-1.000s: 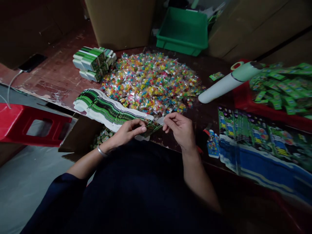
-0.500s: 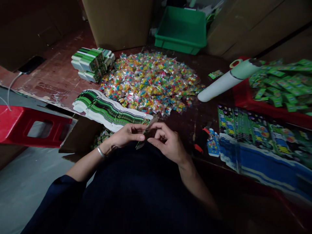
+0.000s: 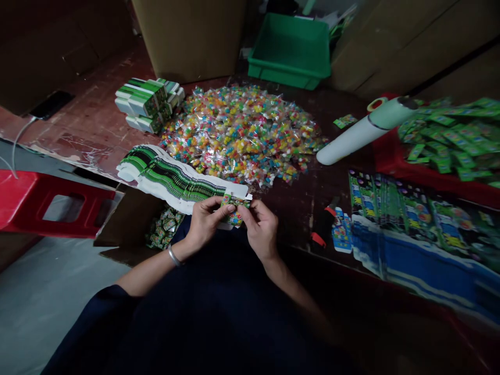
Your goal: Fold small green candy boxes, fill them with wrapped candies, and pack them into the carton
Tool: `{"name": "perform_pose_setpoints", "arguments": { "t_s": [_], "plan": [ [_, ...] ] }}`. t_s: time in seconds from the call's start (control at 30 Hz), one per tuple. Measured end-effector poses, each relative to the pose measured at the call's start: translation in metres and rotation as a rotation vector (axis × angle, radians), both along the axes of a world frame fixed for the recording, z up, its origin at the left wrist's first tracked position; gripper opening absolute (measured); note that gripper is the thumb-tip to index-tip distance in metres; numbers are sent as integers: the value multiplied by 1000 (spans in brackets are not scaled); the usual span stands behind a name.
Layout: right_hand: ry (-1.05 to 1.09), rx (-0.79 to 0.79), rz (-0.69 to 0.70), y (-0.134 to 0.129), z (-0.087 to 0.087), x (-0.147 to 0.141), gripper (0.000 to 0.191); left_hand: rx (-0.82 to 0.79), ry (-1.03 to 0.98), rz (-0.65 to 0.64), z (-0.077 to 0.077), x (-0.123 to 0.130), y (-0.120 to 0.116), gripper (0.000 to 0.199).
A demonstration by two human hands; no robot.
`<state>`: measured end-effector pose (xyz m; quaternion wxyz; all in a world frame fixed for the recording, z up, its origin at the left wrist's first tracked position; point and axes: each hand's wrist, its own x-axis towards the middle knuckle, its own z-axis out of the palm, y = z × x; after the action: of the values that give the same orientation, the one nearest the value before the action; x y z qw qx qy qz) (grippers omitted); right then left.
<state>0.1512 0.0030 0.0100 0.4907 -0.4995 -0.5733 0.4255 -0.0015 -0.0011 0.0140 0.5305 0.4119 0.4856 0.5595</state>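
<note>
Between my two hands is a small green printed carton (image 3: 233, 217) with white flaps, its printed face turned up. My left hand (image 3: 206, 221) pinches its left side between thumb and fingers. At its right side my right hand (image 3: 262, 226) grips the edge by the white flaps. Just beyond my hands lies a long fanned row of flat green and white cartons (image 3: 172, 179). A large heap of clear bags of colourful candy (image 3: 246, 133) sits behind that row.
Banded carton stacks (image 3: 142, 99) stand left of the heap, a green tray (image 3: 289, 49) behind it. A white roll (image 3: 363, 133), a cutter (image 3: 323, 226) and printed sheets (image 3: 414, 208) lie right. An open box (image 3: 125, 216) holds small filled packs.
The carton has turned from edge-on to face up. My right hand has moved left and closed on its right side, and my left hand has shifted slightly to the right.
</note>
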Motion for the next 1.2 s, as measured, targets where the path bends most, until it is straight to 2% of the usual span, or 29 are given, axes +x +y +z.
{"name": "perform_pose_setpoints", "arguments": {
  "t_s": [0.07,0.13,0.23,0.3,0.4,0.5,0.6,0.7,0.83,0.9,0.97,1.03,1.2],
  "plan": [
    [-4,52,-71,2,-5,-4,20,93,51,92,-7,2,-1,43],
    [-26,115,-128,3,-11,-7,24,176,123,102,-13,0,-3,56],
    [-90,184,-145,3,-20,-7,38,189,210,-63,-14,-9,-4,65],
    [-133,203,-133,1,-24,-5,37,154,220,-181,-12,-17,-3,67],
    [-181,245,-128,-1,-26,-2,27,118,242,-268,-8,-25,-2,65],
    [-208,281,-133,-1,-24,-2,21,109,284,-284,-7,-28,-2,66],
    [-219,279,-117,1,-20,-2,18,83,278,-331,-6,-28,-3,53],
    [-211,311,-98,5,-14,-1,19,34,167,-389,-4,-27,-4,41],
    [-192,342,-37,11,-8,4,23,-15,60,-378,1,-24,-4,41],
    [-156,318,-7,14,-8,5,16,-9,52,-341,3,-21,-4,41],
    [-89,290,-18,15,-9,5,10,17,33,-303,4,-17,-4,40],
    [-23,271,-35,17,-8,5,16,45,-9,-270,5,-15,-4,41],
    [87,187,123,20,13,6,23,53,-26,-254,5,-16,-7,41]
  ]
}}
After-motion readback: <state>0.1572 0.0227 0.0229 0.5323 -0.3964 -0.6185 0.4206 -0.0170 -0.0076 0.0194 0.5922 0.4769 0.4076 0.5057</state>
